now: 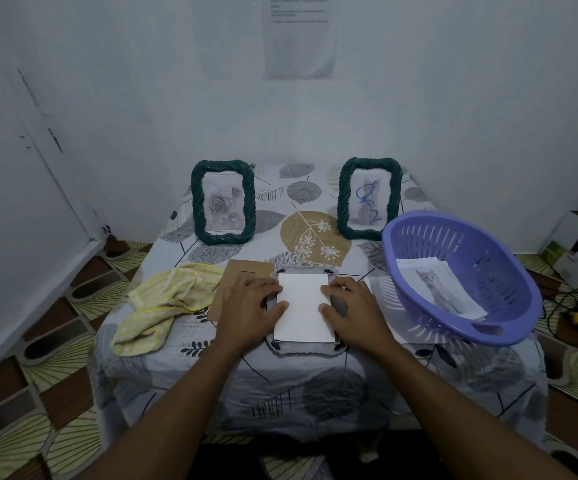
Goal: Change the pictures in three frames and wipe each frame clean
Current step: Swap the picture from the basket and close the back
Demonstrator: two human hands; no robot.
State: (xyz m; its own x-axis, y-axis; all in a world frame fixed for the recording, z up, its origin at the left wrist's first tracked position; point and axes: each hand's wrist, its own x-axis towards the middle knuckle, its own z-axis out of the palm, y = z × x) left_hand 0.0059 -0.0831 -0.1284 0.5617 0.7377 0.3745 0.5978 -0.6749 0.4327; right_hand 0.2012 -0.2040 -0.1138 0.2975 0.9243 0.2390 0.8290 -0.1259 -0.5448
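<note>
Nearest, the left hand (251,306) and right hand (355,306) press with fingers nearly flat on either side of a white sheet (303,308) lying in the face-down frame (301,348) — gripping nothing. Left lies a yellow cloth (166,299), right a purple basket (488,258). Farthest stand 2 upright frames — the rose frame (223,165) and the scribbled frame (369,163).

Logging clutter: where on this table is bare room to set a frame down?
Free: the middle strip between the rose frame and scribbled frame, behind the face-down frame. Crowded: yellow cloth and cardboard front-left, purple basket right.
</note>
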